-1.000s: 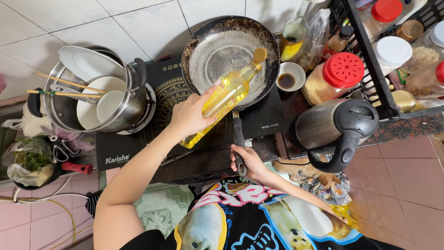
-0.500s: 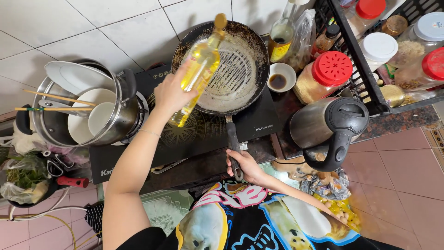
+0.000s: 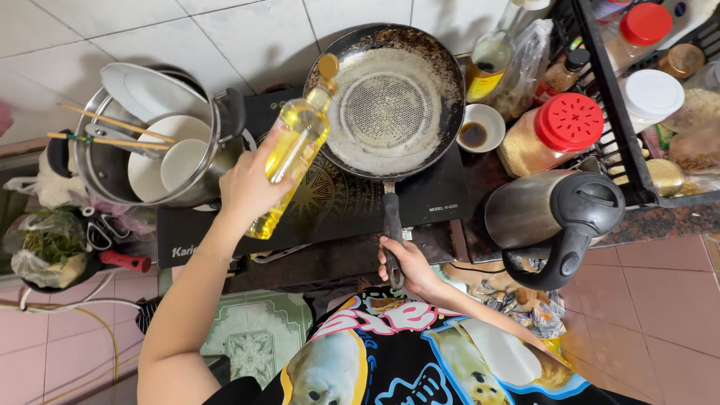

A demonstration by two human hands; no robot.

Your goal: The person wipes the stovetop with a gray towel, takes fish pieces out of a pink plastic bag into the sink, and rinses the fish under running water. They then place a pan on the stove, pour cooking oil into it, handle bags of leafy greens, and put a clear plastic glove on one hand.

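- We hold the oil bottle (image 3: 294,146) in our left hand (image 3: 247,187), over the black cooktop (image 3: 337,202) and just left of the frying pan (image 3: 390,101).
- The bottle is tilted, its capped neck pointing up toward the pan's left rim and its base low by our wrist; the oil inside is clear yellow.
- Our left hand is closed around the bottle's lower half, fingers wrapped over its side.
- Our right hand (image 3: 409,266) is closed on the end of the pan handle (image 3: 391,225), which runs straight down from the pan toward us.
- The pan sits on the cooktop, its inside pale and patterned, with a dark crusted rim.
- To the left, a steel pot (image 3: 196,193) holds white bowls and chopsticks.
- To the right of the pan we see a small bowl of dark sauce (image 3: 480,129), a jar with a red lid (image 3: 555,135) and an electric kettle (image 3: 559,217).
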